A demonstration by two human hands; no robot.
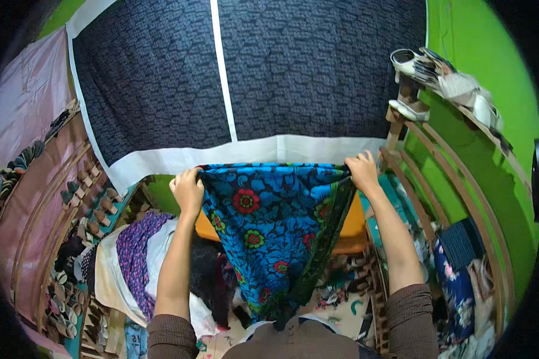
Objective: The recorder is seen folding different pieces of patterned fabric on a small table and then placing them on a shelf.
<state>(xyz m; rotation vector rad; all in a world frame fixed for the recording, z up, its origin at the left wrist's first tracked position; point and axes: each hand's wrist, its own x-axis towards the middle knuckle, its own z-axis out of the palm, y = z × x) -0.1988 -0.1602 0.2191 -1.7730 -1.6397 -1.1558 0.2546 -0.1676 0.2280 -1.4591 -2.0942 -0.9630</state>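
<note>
Stretched between my two raised hands is a blue floral cloth (281, 221) with red and green flowers and a dark green border. Its top edge runs nearly straight from hand to hand, and the rest hangs in folds, narrowing toward my lap. My left hand (187, 192) is closed on the upper left corner of the cloth. At the upper right corner, my right hand (363, 172) grips the fabric in the same way. Behind the cloth, partly hidden, stands an orange table or stool (350, 230).
Wooden racks with shoes (99, 209) stand at the left, beside a heap of clothes (141, 251). More wooden rails (455, 161) curve along the right, with light-coloured shoes (410, 110) on top and garments (455, 287) below. A dark patterned curtain (317, 72) hangs ahead. Scraps (335, 297) litter the floor.
</note>
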